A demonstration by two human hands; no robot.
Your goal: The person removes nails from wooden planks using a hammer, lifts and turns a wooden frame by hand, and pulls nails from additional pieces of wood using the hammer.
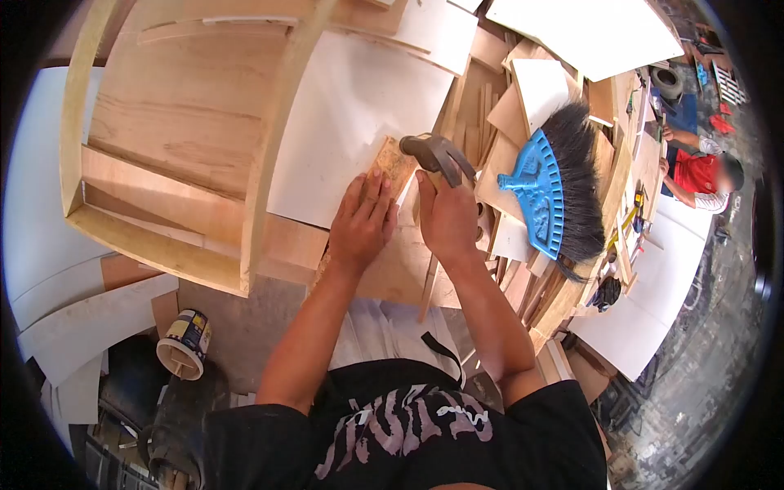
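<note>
Both forearms reach forward from the black shirt [408, 433], the wrists near each other and the hands side by side over the work; the left hand [365, 216] lies palm down, its back turned up, the fingers stretched forward and only narrowly parted, their tips resting on a strip of wood [398, 157]; whether the thumb hooks the strip's edge I cannot tell from here.

The right hand [447, 216] is curled tightly around the hammer [441, 159], gripping close under the dark head, the thumb pointing up towards it; the claw points away to the right, and the striking face sits over the far end of the strip, just beyond the left fingertips; whether it touches the wood I cannot make out.

The strip lies at the near right edge of a white panel [351, 114]; left of the hands stands an open wooden frame [265, 188], box-like, its rim tilted towards the worker; to the right a blue broom head [535, 192] with black bristles rests on scattered offcuts; a bucket [184, 343] sits low at the left, and well apart, at the far right, is another person in a red top [698, 175].
</note>
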